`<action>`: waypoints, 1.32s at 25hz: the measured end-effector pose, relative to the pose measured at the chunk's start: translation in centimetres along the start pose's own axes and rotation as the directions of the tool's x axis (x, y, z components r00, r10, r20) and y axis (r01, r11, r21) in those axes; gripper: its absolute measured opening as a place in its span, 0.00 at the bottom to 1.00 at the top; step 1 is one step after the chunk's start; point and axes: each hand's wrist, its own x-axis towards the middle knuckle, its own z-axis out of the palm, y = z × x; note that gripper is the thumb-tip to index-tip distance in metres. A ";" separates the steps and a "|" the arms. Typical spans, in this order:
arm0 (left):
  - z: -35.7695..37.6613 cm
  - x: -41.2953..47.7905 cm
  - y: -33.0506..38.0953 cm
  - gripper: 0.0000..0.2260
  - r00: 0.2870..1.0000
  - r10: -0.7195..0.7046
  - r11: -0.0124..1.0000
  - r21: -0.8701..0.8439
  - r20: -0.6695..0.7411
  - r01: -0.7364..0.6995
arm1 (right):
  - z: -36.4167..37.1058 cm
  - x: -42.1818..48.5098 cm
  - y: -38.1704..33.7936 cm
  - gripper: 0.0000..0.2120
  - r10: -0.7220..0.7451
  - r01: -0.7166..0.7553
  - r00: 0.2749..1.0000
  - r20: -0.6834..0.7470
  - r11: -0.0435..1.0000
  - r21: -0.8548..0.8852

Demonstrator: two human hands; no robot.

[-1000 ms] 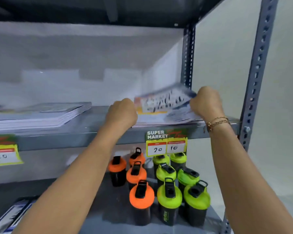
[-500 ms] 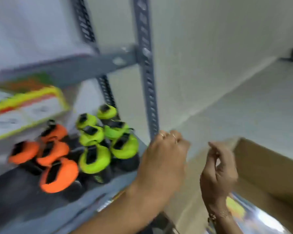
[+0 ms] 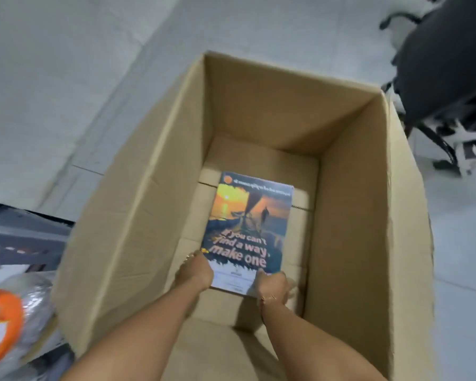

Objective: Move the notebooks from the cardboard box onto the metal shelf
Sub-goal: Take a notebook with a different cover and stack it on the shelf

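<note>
Both hands reach down into the cardboard box (image 3: 154, 215) and grip one notebook (image 3: 248, 229) at its near edge. Left hand (image 3: 194, 273) is closed on the near left corner, fingers curled around the edge. Right hand (image 3: 272, 284) is closed on the near right corner; a thin bracelet (image 3: 268, 298) sits at that wrist.

Notebook position: inside the box, low against the box floor, cover facing up, long axis running away from the person. Whether the near edge is raised off the floor cannot be told.

Notebook appearance: glossy printed cover. The upper part shows an orange sunset over water with a dark figure standing. A line of small script runs across the top beside a round orange mark. The lower part carries large pale lettering reading "If you can't find a way, make one". A white panel with fine print occupies the bottom strip, between the two hands.

Container: the box is plain brown corrugated board, open at the top, with tall walls. Its floor is formed of folded flaps with a visible seam. The notebook is the only item seen inside.

Surroundings: the box stands on a pale tiled floor (image 3: 66, 78). A dark office chair (image 3: 445, 64) stands beyond the far right corner. At the left edge, part of the grey metal shelf (image 3: 19, 235) is visible, and a blurred orange lid (image 3: 0, 323) below it.
</note>
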 end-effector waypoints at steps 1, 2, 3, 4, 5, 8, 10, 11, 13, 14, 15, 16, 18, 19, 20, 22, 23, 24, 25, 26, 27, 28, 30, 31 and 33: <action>1.1 0.7 -0.1 0.18 1.000 -0.028 0.999 -0.044 -0.010 0.027 | 0.1 0.2 0.4 0.17 -0.029 0.029 0.999 -0.040 0.999 0.019; 1.5 1.1 -0.2 0.18 0.998 -0.052 0.995 -0.091 -0.027 0.050 | 0.1 0.2 0.4 0.15 -0.063 0.065 0.995 -0.072 0.997 0.034; 1.9 1.2 0.1 0.18 0.996 -0.076 0.989 -0.129 -0.040 0.070 | 0.1 0.3 0.4 0.15 -0.085 0.089 0.992 -0.092 0.995 0.039; 2.0 1.0 0.4 0.17 0.993 -0.104 0.982 -0.161 -0.059 0.094 | 0.1 0.2 0.3 0.15 -0.098 0.103 0.990 -0.105 0.994 0.042; 1.9 0.7 0.7 0.17 0.988 -0.133 0.975 -0.188 -0.076 0.117 | 0.1 0.0 0.1 0.15 -0.107 0.113 0.987 -0.120 0.993 0.044; 0.8 -0.6 1.4 0.16 0.975 -0.184 0.971 -0.180 -0.122 0.160 | -0.2 -0.9 -0.2 0.15 -0.098 0.113 0.981 -0.167 0.990 0.081; -0.4 -1.6 1.4 0.14 0.972 -0.152 0.984 -0.119 -0.182 0.131 | -0.9 -2.3 -0.9 0.16 -0.068 0.096 0.979 -0.194 0.986 0.138; -1.2 -2.3 1.4 0.14 0.973 -0.106 0.992 -0.084 -0.207 0.090 | -1.4 -3.1 -1.5 0.16 -0.048 0.085 0.976 -0.212 0.982 0.168; -3.3 -4.3 1.3 0.13 0.963 0.011 0.999 -0.036 -0.269 -0.021 | -2.9 -5.1 -2.7 0.18 -0.042 0.099 0.973 -0.226 0.964 0.247; -5.0 -5.9 1.0 0.12 0.947 0.051 0.997 -0.042 -0.319 -0.068 | -3.8 -6.6 -3.6 0.18 -0.083 0.144 0.972 -0.218 0.948 0.284; -6.5 -7.4 1.0 0.12 0.928 0.087 0.991 -0.061 -0.362 -0.117 | -4.8 -7.9 -4.3 0.17 -0.127 0.200 0.963 -0.237 0.927 0.317; -8.4 -9.4 0.5 0.11 0.893 0.122 0.978 -0.099 -0.434 -0.182 | -5.8 -9.8 -5.2 0.16 -0.198 0.289 0.942 -0.270 0.888 0.357; -11.8 -14.2 -0.8 0.11 0.763 0.188 0.921 -0.158 -0.618 -0.355 | -8.4 -14.6 -6.6 0.15 -0.343 0.486 0.868 -0.359 0.734 0.474; -14.0 -17.2 -2.6 0.13 0.647 0.185 0.880 -0.168 -0.739 -0.444 | -9.5 -18.2 -7.6 0.15 -0.437 0.593 0.805 -0.400 0.598 0.540; -15.3 -20.4 -4.3 0.15 0.502 0.165 0.837 -0.149 -0.849 -0.526 | -10.6 -21.4 -7.9 0.16 -0.507 0.668 0.738 -0.445 0.459 0.585; -18.0 -27.4 -8.6 0.18 0.097 0.045 0.778 -0.027 -0.994 -0.628 | -12.0 -28.7 -8.8 0.20 -0.600 0.769 0.572 -0.560 0.154 0.620; -18.6 -31.0 -10.7 0.16 -0.078 -0.027 0.767 0.029 -0.997 -0.641 | -12.6 -32.4 -8.8 0.21 -0.623 0.781 0.484 -0.614 -0.008 0.624; -19.3 -34.9 -13.6 0.16 -0.264 -0.102 0.782 0.086 -0.959 -0.617 | -12.7 -37.2 -9.1 0.20 -0.661 0.745 0.400 -0.635 -0.169 0.645; -19.7 -38.6 -16.2 0.15 -0.402 -0.157 0.803 0.121 -0.902 -0.584 | -12.9 -41.6 -9.0 0.20 -0.702 0.715 0.300 -0.646 -0.282 0.639; -20.1 -41.7 -18.2 0.14 -0.502 -0.206 0.819 0.133 -0.840 -0.559 | -13.1 -45.1 -8.9 0.21 -0.735 0.694 0.209 -0.646 -0.354 0.627; -20.6 -44.4 -19.8 0.13 -0.557 -0.251 0.835 0.114 -0.791 -0.538 | -13.5 -48.3 -9.0 0.23 -0.756 0.689 0.109 -0.646 -0.411 0.597; -21.4 -47.3 -21.8 0.14 -0.600 -0.292 0.867 0.058 -0.744 -0.494 | -13.9 -51.9 -9.2 0.23 -0.767 0.657 0.019 -0.641 -0.474 0.586; -23.5 -51.7 -25.0 0.17 -0.622 -0.345 0.908 -0.080 -0.703 -0.412 | -14.6 -58.1 -10.1 0.23 -0.771 0.611 -0.131 -0.623 -0.558 0.562; -25.0 -53.4 -26.2 0.18 -0.583 -0.381 0.900 -0.144 -0.717 -0.410 | -15.0 -60.6 -11.0 0.22 -0.772 0.602 -0.195 -0.604 -0.581 0.548; -28.2 -55.9 -29.0 0.16 -0.496 -0.430 0.895 -0.281 -0.755 -0.348 | -15.3 -65.7 -12.7 0.18 -0.787 0.626 -0.334 -0.519 -0.597 0.502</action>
